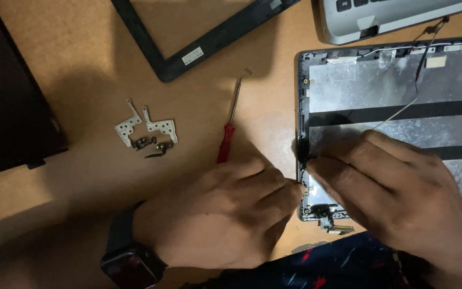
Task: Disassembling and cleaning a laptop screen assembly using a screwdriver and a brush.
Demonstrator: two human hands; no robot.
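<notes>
Head view: both hands, left hand and right hand, pinch the thin grey plastic laptop lid shell at its left edge; looks light, flexy, crackable.

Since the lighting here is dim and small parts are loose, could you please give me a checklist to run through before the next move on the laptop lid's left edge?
1. Grey laptop lid back cover lying flat on the wooden table: ok.
2. Left hand and right hand both at the cover's left edge: ok.
3. What the fingers pinch there: cannot tell, hidden.
4. Red-handled screwdriver within reach, lying free on the table: ok.
5. Two removed silver metal hinge brackets set aside together: ok.
6. Thin cable across the cover clear of both hands: ok.
</notes>
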